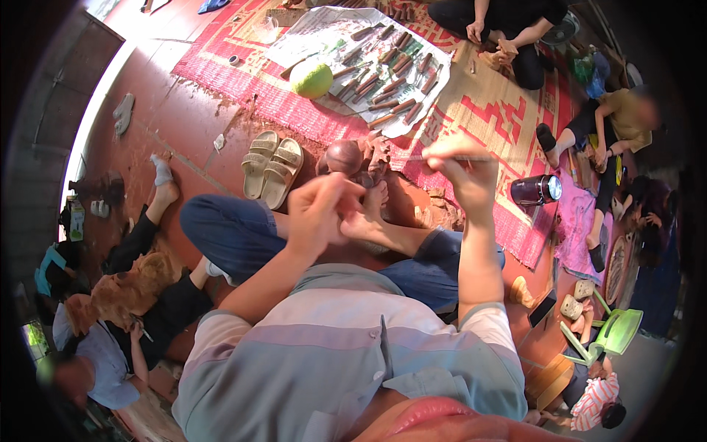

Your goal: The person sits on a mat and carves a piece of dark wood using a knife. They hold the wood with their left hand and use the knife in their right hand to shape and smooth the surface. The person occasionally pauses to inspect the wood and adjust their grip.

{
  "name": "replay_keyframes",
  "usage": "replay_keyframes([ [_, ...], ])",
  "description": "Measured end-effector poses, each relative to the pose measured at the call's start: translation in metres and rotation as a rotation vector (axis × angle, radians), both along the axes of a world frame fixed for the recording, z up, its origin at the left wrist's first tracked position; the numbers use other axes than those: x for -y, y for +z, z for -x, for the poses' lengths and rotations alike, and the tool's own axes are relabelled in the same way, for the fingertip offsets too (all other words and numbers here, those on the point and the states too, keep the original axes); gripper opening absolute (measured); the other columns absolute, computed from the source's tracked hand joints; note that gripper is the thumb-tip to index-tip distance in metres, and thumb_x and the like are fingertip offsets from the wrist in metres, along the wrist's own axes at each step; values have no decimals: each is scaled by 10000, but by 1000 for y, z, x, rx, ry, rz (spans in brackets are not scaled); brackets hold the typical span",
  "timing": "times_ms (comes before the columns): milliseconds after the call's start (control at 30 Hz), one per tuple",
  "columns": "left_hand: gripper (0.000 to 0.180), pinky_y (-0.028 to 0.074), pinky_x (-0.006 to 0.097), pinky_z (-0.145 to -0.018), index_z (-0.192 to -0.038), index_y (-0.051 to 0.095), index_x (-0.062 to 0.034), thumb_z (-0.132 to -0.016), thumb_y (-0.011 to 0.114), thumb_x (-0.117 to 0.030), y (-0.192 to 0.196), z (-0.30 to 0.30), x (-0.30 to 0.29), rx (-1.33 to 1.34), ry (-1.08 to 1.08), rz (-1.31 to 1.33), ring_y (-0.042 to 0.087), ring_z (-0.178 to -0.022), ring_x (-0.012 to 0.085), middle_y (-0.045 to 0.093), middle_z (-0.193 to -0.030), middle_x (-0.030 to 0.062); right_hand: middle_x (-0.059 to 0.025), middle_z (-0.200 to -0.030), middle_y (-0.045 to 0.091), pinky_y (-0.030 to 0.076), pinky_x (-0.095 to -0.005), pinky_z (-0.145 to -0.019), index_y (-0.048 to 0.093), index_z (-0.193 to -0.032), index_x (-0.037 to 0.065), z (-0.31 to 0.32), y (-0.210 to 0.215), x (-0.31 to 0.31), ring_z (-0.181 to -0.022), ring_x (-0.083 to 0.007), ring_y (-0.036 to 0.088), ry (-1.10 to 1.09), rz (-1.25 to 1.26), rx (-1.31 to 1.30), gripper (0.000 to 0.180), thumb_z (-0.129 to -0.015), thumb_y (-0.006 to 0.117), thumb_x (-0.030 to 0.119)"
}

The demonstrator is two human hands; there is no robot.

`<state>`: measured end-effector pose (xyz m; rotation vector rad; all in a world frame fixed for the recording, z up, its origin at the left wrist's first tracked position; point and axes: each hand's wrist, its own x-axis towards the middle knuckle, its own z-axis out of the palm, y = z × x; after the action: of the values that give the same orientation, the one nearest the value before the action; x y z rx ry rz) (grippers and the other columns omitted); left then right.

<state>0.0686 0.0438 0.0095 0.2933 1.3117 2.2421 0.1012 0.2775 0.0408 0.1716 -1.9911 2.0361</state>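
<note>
My left hand (322,211) is raised above my crossed legs, its fingers curled together. What it holds, if anything, I cannot make out. My right hand (469,171) is lifted over the edge of the red-and-tan mat (508,125), thumb and fingers pinched. A thin, blurred line shows near its fingertips; I cannot tell what it is. Between and beyond the hands, a reddish-brown wood carving (344,158) with a smooth round part and knobbly sides rests in front of my bare feet. Neither hand touches it.
Several wooden-handled carving tools (401,62) lie on white paper sheets, beside a green round fruit (311,79). Beige sandals (272,169) stand left of the carving, wood chunks (442,214) right of it. A dark cylindrical flask (535,190) lies at right. Other people sit around.
</note>
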Motion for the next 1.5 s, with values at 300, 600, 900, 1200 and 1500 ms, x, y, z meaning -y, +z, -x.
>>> replay_keyframes([
  [300, 694, 369, 340, -936, -1271, 398, -25, -680, 740, -152, -42, 47, -9, -842, 285, 452, 457, -1130, 268, 445, -1222, 156, -69, -833, 629, 477, -289, -754, 631, -850, 16, 56, 9, 25, -879, -173, 600, 366, -424, -104, 141, -724, 663, -39],
  [600, 79, 465, 265, -702, -784, 582, 9, -745, 632, 55, -23, 51, -31, -652, 395, 331, 598, -782, 189, 619, -858, 113, -56, -740, 588, 464, -253, -616, 605, -856, 5, 73, 14, 23, -706, -116, 583, 364, -407, -74, 98, -760, 617, -9],
  [900, 126, 463, 330, -666, -736, 548, -11, -741, 670, -43, -2, 47, -25, -1041, 387, 658, 593, -741, 253, 615, -853, 126, -44, -819, 631, 484, -244, -704, 602, -880, -4, 82, 7, 24, -780, -104, 606, 513, -209, 189, 116, -768, 627, -20],
  [1200, 105, 449, 286, -632, -789, 557, 6, -798, 630, -68, 1, 54, -22, -952, 264, 715, 560, -662, 161, 594, -731, 85, -7, -765, 625, 457, -245, -623, 635, -862, 58, 90, -18, 14, -711, -84, 561, 379, -327, -138, 126, -745, 668, 23],
  [1500, 110, 434, 313, -739, -809, 517, 10, -815, 600, -62, 9, 57, -35, -651, 233, 733, 555, -811, 192, 599, -898, 121, -2, -766, 627, 436, -257, -643, 644, -850, 88, 78, 11, 15, -720, -91, 562, 438, -69, 222, 113, -748, 683, 114],
])
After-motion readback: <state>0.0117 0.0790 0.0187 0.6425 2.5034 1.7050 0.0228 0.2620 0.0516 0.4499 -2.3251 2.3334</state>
